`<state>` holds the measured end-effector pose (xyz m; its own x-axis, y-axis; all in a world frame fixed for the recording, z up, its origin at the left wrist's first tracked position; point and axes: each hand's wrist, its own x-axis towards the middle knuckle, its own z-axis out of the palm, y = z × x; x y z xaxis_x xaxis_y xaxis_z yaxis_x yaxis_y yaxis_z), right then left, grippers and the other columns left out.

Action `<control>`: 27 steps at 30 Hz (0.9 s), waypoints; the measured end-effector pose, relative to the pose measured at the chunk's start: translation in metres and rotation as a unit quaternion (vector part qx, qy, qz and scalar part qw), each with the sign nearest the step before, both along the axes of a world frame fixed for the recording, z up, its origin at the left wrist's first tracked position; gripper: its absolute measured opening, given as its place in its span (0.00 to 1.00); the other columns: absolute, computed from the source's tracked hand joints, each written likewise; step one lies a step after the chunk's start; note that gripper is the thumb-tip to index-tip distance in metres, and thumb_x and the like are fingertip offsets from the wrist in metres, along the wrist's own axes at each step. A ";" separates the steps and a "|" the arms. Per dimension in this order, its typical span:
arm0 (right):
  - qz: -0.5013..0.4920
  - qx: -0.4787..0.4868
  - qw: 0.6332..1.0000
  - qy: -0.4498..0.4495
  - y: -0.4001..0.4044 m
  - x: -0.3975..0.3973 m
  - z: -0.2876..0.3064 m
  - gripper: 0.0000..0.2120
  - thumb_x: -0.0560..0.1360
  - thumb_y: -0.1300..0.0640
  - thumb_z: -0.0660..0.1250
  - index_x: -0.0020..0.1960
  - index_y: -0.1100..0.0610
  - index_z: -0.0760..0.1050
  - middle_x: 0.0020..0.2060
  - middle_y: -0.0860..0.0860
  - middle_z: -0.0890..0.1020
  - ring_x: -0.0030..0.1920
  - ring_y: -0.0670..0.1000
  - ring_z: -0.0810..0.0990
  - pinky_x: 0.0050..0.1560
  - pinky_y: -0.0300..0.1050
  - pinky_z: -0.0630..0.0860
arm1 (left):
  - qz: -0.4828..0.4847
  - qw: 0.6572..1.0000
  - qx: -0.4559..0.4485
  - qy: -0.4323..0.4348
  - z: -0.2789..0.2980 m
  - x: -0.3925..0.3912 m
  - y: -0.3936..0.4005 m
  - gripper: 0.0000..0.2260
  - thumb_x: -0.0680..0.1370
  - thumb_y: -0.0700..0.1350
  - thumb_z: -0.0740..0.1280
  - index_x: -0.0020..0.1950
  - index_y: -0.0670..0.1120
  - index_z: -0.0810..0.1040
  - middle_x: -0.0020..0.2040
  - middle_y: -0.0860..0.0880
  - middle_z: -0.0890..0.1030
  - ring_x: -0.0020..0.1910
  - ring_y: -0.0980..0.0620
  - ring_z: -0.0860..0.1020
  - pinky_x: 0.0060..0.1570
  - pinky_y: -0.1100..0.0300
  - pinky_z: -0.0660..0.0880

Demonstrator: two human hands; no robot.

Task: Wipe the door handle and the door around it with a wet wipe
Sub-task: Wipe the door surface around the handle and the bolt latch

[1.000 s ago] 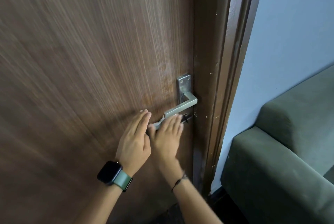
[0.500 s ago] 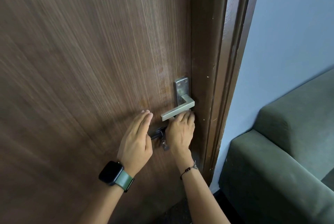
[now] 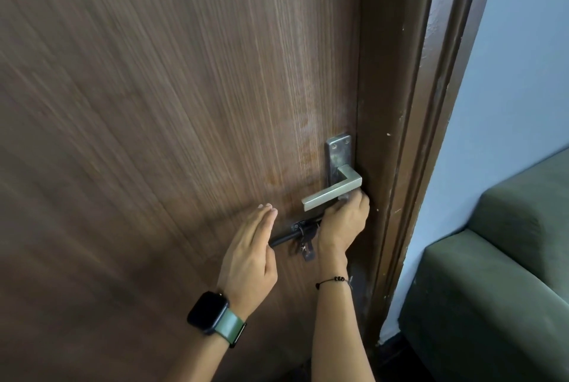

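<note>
The brown wooden door fills the left of the head view. Its silver lever handle juts from a metal backplate close to the door's right edge. My right hand is pressed to the door just beneath the handle's bend, fingertips tucked under the lever. No wet wipe shows; anything under that palm is hidden. My left hand lies flat on the door left of the handle, fingers together and straight, holding nothing.
A black sliding bolt with a small metal tab hanging from it sits between my hands, below the handle. The dark door frame runs down the right. Beyond it are a pale blue wall and a green sofa.
My right hand has slid up and to the right, from over the bolt to beneath the handle's bend, uncovering the bolt. My left hand has stayed flat in place.
</note>
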<state>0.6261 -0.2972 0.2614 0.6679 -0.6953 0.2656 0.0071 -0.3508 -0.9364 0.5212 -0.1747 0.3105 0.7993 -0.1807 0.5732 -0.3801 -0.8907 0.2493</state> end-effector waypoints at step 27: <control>0.203 -0.421 0.863 -0.190 0.060 -0.038 0.050 0.23 0.77 0.61 0.63 0.67 0.72 0.62 0.65 0.72 0.68 0.69 0.70 0.62 0.67 0.65 0.64 | -0.005 0.991 -0.043 -0.126 0.028 0.022 0.004 0.18 0.74 0.35 0.51 0.61 0.35 0.72 0.60 0.37 0.76 0.63 0.45 0.71 0.66 0.54 0.65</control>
<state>0.5885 -0.2375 0.3117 0.5638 0.1215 0.8169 0.5399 -0.8027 -0.2533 0.5428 -0.1710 0.3389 0.6278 -0.1295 0.7675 -0.4490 -0.8657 0.2212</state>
